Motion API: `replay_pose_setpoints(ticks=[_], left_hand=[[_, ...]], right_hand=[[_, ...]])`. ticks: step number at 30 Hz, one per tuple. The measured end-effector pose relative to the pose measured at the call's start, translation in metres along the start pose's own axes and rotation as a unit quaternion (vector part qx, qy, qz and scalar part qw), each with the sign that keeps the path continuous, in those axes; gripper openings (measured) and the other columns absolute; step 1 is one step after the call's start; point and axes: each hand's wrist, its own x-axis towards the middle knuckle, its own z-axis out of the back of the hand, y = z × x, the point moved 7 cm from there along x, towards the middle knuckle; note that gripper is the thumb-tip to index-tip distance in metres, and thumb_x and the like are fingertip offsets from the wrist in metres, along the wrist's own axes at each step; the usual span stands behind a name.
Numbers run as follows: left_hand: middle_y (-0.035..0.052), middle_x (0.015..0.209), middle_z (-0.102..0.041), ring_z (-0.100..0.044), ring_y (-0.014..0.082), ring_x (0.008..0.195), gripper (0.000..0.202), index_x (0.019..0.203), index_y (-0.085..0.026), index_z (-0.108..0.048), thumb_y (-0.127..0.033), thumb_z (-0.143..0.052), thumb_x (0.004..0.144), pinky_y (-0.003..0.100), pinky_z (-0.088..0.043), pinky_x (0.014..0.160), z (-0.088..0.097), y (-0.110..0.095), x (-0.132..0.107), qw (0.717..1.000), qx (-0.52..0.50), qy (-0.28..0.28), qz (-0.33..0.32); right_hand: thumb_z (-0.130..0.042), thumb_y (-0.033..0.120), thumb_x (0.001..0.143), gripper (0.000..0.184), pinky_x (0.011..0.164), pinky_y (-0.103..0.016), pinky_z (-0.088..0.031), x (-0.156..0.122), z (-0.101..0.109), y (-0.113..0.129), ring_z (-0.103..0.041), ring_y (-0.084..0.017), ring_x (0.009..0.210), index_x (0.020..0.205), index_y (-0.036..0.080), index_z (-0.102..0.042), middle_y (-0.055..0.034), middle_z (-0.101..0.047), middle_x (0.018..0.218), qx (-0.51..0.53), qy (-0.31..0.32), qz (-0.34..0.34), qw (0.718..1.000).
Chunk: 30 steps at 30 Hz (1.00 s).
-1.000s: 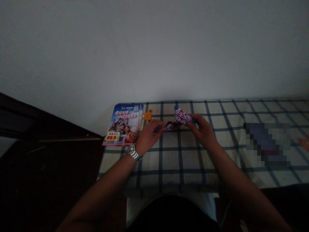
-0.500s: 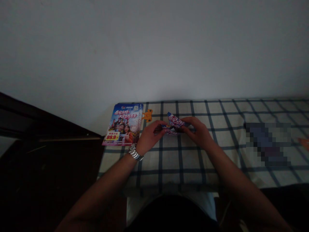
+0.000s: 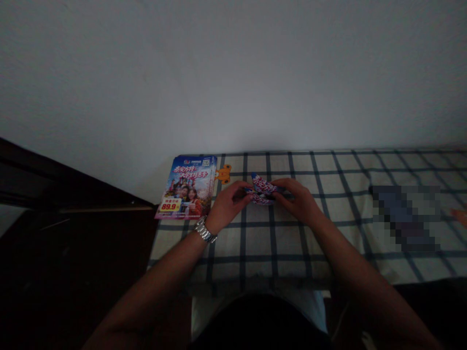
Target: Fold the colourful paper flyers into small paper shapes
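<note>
Between my two hands is a folded paper flyer [image 3: 261, 184], blue with red and white lettering, its folds standing partly apart. My left hand [image 3: 229, 201], with a metal watch [image 3: 205, 230] on the wrist, pinches its left end. My right hand [image 3: 296, 197] grips the right end between thumb and fingers. Left of my left hand lies a stack of printed flyers [image 3: 188, 187] in blue and pink, marked 89.9. An orange bear figure [image 3: 223, 174] shows beside the stack, just beyond my left hand.
A checked cloth [image 3: 251, 243] covers the table, which stands against a pale wall [image 3: 255, 78]. On the right is a blurred-out dark object [image 3: 404, 216]. Part of another person's hand [image 3: 460, 215] shows at the right edge. Dark floor lies left of the table.
The upper right part of the folded flyer has tipped down and come closer to the lower part. My right hand has shifted slightly left; my left hand stays nearly still.
</note>
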Motion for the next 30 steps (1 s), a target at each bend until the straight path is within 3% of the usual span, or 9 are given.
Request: replay_pose_setpoints(ticks=[11, 18, 23, 30], left_hand=[[0.0038, 0.104, -0.074, -0.073, 0.0203, 0.095, 0.027, 0.118, -0.025, -0.065, -0.034, -0.068, 0.093, 0.034, -0.059, 0.086, 0.001, 0.006, 0.000, 1.000, 0.006, -0.006, 0.002], [0.0032, 0.106, -0.071, -0.071, 0.0188, 0.092, 0.060, 0.151, -0.031, -0.044, -0.027, -0.064, 0.095, 0.033, -0.059, 0.086, 0.001, 0.001, -0.001, 1.000, 0.007, 0.001, -0.005], [0.0038, 0.117, -0.070, -0.070, 0.0190, 0.100, 0.050, 0.145, -0.030, -0.052, -0.027, -0.061, 0.096, 0.034, -0.057, 0.092, 0.002, 0.002, 0.000, 1.000, 0.019, 0.008, -0.008], [0.0038, 0.108, -0.071, -0.071, 0.0192, 0.100, 0.048, 0.142, -0.026, -0.050, -0.026, -0.062, 0.096, 0.035, -0.058, 0.092, -0.001, 0.011, 0.001, 0.999, -0.039, 0.010, 0.019]], right_hand=[[-0.062, 0.030, 0.097, 0.029, 0.096, -0.047, -0.056, -0.001, -0.001, 0.001, -0.069, -0.027, 0.109, 0.126, 0.027, -0.067, -0.0081, -0.074, 0.117, 0.017, 0.014, -0.003, 1.000], [-0.065, 0.028, 0.096, 0.030, 0.097, -0.046, -0.055, -0.002, -0.007, 0.002, -0.068, -0.026, 0.111, 0.126, 0.028, -0.067, -0.0065, -0.073, 0.118, 0.039, 0.048, -0.001, 0.998], [-0.066, 0.028, 0.095, 0.030, 0.097, -0.045, -0.055, -0.002, -0.011, 0.004, -0.068, -0.025, 0.109, 0.126, 0.027, -0.066, -0.0077, -0.072, 0.118, 0.043, 0.066, -0.010, 0.997], [-0.064, 0.029, 0.097, 0.029, 0.099, -0.046, -0.055, -0.002, -0.007, 0.004, -0.067, -0.025, 0.112, 0.126, 0.027, -0.066, -0.0086, -0.070, 0.120, 0.070, 0.048, -0.020, 0.996]])
